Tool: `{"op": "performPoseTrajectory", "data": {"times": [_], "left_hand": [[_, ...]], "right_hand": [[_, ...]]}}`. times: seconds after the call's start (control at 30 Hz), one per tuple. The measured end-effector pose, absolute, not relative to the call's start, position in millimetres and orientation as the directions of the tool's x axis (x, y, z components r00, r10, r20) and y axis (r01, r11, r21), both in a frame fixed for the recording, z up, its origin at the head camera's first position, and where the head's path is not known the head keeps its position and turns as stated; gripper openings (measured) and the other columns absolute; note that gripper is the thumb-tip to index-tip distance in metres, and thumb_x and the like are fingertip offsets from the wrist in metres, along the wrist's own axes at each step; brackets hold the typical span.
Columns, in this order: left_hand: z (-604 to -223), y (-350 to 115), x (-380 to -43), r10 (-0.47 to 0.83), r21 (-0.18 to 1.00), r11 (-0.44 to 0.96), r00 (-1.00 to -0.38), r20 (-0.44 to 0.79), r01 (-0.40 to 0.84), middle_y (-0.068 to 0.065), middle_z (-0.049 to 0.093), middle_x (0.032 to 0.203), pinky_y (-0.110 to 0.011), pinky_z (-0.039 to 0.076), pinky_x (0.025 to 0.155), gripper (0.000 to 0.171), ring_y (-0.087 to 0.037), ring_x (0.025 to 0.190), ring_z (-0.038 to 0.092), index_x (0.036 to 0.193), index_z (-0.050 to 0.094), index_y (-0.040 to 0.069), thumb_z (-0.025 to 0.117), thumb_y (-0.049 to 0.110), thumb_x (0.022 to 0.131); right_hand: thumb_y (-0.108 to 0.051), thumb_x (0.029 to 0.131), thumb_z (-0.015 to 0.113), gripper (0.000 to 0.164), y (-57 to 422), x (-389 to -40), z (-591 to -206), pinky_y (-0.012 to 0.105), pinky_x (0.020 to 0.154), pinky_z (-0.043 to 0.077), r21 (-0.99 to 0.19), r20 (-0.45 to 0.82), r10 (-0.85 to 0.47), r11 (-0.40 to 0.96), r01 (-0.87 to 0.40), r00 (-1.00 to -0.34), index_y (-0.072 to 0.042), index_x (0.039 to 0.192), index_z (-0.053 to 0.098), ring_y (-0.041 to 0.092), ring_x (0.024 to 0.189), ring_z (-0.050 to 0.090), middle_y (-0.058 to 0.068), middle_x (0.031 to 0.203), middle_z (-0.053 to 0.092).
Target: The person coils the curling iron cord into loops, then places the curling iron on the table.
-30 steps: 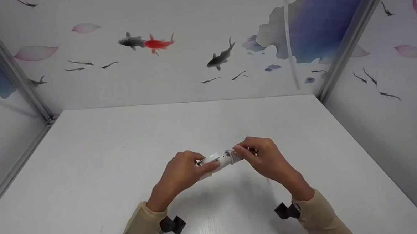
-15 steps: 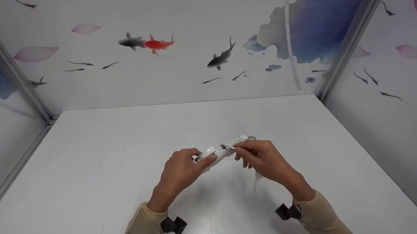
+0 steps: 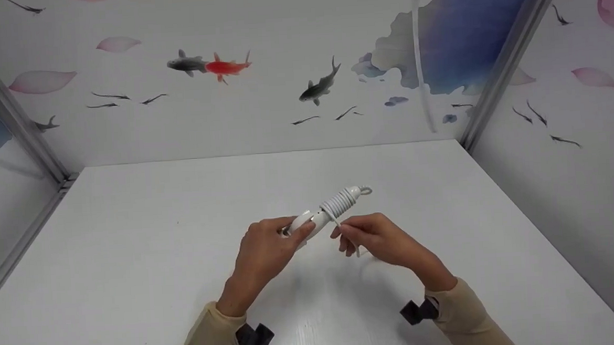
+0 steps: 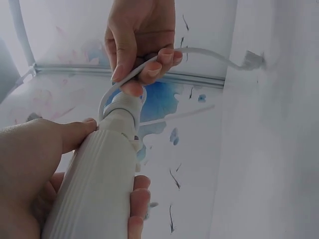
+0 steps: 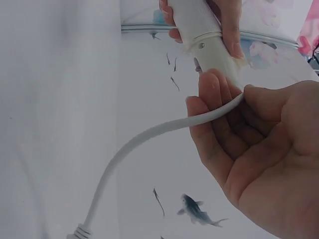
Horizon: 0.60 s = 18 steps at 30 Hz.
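In the head view my left hand (image 3: 266, 253) holds a white tube-shaped handheld appliance (image 3: 317, 220), thumb on top. A white power cord (image 3: 338, 203) is wound in several coils around its far end, and a small loop (image 3: 366, 190) sticks out from the tip. My right hand (image 3: 371, 237) pinches the free length of cord between thumb and fingers, just right of the coils. The left wrist view shows the ribbed body (image 4: 94, 186) in my left hand and the cord's plug (image 4: 251, 60) dangling. From the right wrist, the cord (image 5: 144, 137) runs across my fingers.
A white table (image 3: 160, 285) lies below both hands. Panels printed with fish and petals stand behind it (image 3: 273, 127) and at the sides, joined by grey metal posts (image 3: 511, 62). Black camera mounts (image 3: 255, 336) are on both wrists.
My right hand has come down toward me from the appliance's far end, drawing the cord along. The appliance's far end has tilted upward, and its coils and end loop have come into sight.
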<state>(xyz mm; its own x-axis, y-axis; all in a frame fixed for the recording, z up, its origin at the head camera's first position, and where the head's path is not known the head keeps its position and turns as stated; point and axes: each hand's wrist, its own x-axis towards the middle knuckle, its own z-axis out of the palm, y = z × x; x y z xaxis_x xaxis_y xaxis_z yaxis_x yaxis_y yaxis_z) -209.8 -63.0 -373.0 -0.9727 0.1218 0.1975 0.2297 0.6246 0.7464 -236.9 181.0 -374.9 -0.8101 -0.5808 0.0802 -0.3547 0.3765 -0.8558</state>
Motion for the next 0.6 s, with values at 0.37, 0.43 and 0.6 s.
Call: {"op": "performPoseTrajectory", "data": {"times": [0.37, 0.43, 0.6], "left_hand": [[-368, -70, -209, 0.146, 0.761, 0.590, -0.963, 0.228, 0.270, -0.004, 0.076, 0.101, -0.031, 0.052, 0.069, 0.044, -0.015, 0.082, 0.065, 0.118, 0.075, 0.015, 0.067, 0.049, 0.092], [-365, -71, -208, 0.161, 0.764, 0.578, -0.958, 0.237, 0.286, -0.004, 0.076, 0.100, -0.032, 0.052, 0.070, 0.042, -0.015, 0.083, 0.064, 0.116, 0.076, 0.015, 0.067, 0.049, 0.093], [-359, -72, -208, 0.193, 0.760, 0.567, -0.948, 0.255, 0.320, -0.003, 0.076, 0.096, -0.031, 0.051, 0.068, 0.040, -0.014, 0.080, 0.063, 0.111, 0.078, 0.015, 0.067, 0.049, 0.092]], "right_hand": [[-0.028, 0.109, 0.041, 0.044, 177, -247, -388, 0.040, 0.096, 0.050, -0.899, -0.015, -0.659, 0.339, -0.279, -0.752, 0.003, 0.100, 0.070, 0.016, 0.086, 0.065, 0.020, 0.094, 0.069], [-0.032, 0.109, 0.041, 0.047, 178, -246, -389, 0.040, 0.096, 0.048, -0.887, -0.034, -0.646, 0.370, -0.275, -0.762, 0.001, 0.095, 0.071, 0.017, 0.084, 0.064, 0.016, 0.090, 0.070], [-0.037, 0.108, 0.043, 0.051, 179, -246, -392, 0.030, 0.077, 0.045, -0.849, -0.063, -0.599, 0.453, -0.273, -0.798, 0.000, 0.084, 0.068, 0.012, 0.070, 0.053, 0.003, 0.072, 0.057]]}}
